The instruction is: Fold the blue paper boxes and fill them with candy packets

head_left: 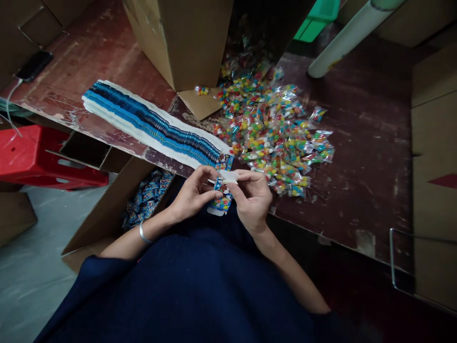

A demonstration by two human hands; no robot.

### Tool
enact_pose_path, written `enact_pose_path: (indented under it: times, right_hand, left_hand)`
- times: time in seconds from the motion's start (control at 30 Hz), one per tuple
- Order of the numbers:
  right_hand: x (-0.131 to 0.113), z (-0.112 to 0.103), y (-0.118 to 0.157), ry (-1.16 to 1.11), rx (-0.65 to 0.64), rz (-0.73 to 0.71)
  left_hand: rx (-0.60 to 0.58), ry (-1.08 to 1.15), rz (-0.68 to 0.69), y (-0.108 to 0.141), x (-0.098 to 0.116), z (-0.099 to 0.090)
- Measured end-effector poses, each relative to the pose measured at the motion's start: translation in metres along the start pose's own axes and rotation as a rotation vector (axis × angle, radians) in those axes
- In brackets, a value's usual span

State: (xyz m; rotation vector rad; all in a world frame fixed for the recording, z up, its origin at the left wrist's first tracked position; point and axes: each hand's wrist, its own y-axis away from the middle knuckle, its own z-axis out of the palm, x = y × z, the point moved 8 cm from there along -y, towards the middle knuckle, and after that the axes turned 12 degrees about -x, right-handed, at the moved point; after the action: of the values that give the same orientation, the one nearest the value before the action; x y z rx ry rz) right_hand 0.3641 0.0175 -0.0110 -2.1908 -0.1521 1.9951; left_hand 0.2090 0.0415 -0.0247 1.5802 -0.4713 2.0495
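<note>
Between my two hands, at the table's near edge, is a small blue printed candy box (222,202) with white flaps standing out. My left hand (195,193) grips its left side, thumb across the front. My right hand (253,196) pinches the box's upper right, by a white flap. Just beyond lies a long row of overlapping flat blue-and-white box blanks (153,125), running off to the upper left. To the right of the row is a heap of clear packets of colourful candies (271,136). Whether the held box contains anything is hidden.
An open carton (96,209) with filled-looking blue boxes (149,193) stands below the table at left. A tall cardboard box (193,43) stands behind the heap. Also around are a red stool (39,155), a phone (34,65), a white pole (352,40) and a green bin (316,21).
</note>
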Motion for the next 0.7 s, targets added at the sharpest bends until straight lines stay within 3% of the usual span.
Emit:
enact_pose_path:
  times: [0.13, 0.23, 0.43, 0.57, 0.7]
  right_hand:
    - [-0.005, 0.007, -0.011, -0.066, -0.116, 0.036]
    - [-0.004, 0.01, -0.019, -0.098, -0.23, 0.129]
    - [0.009, 0.004, -0.028, -0.117, -0.293, 0.304]
    - [0.009, 0.003, -0.031, -0.105, -0.293, 0.302]
    - [-0.006, 0.008, -0.03, -0.018, -0.316, 0.15]
  left_hand:
    - [0.01, 0.025, 0.003, 0.002, 0.0, -0.001]
    - [0.027, -0.098, 0.007, 0.006, 0.002, -0.006]
    - [-0.051, -0.286, 0.024, 0.011, 0.01, -0.008]
    - [-0.107, -0.269, 0.005, 0.011, 0.012, -0.004]
    - [-0.042, -0.171, 0.01, 0.011, 0.01, -0.008]
